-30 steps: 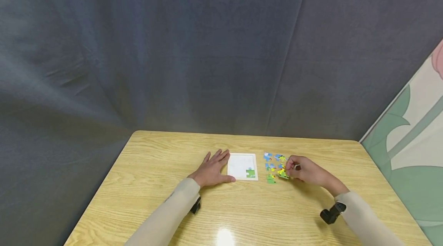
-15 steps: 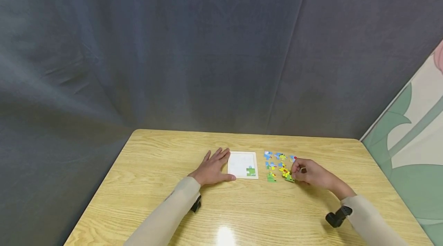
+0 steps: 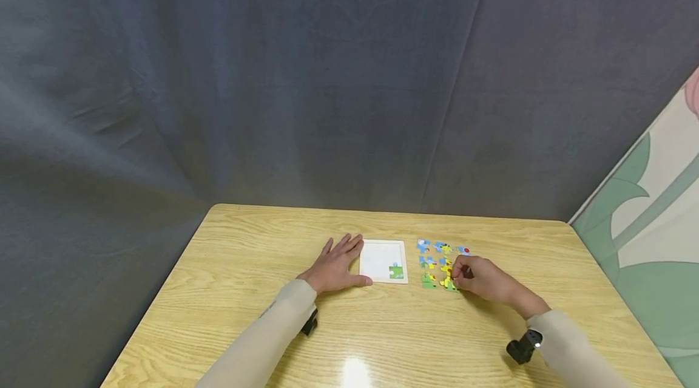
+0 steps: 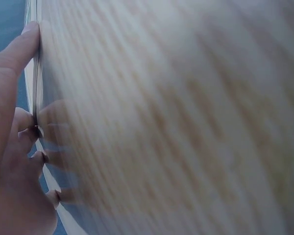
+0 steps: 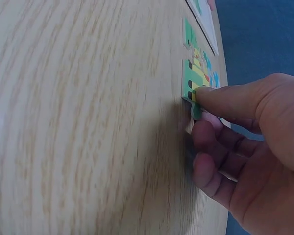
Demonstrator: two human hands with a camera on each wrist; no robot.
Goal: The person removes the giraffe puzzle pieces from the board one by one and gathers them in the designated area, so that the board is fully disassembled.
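Observation:
My left hand (image 3: pixel 337 268) lies spread on the table in the head view, its thumb and fingers at the left edge of a white puzzle tray (image 3: pixel 377 260). One green puzzle piece (image 3: pixel 395 271) sits in the tray's lower right corner. Right of the tray, my right hand (image 3: pixel 483 279) pinches a green and yellow puzzle piece (image 3: pixel 449 284) low at the table. In the right wrist view the thumb (image 5: pixel 210 98) presses on that piece (image 5: pixel 190 81), with fingers curled under its near edge. The hand covers part of the piece.
Several loose puzzle pieces lie in rows right of the tray, among them a blue one with a red spot (image 3: pixel 464 251) and a green one (image 3: pixel 428 281). The wooden table (image 3: pixel 426 339) ends at a dark curtain (image 3: pixel 349 102); a patterned panel (image 3: pixel 655 242) stands at right.
My right hand first moved right with the green and yellow piece, then back left, setting it beside the other green piece. The red-spotted blue piece came into view. My left hand stayed still.

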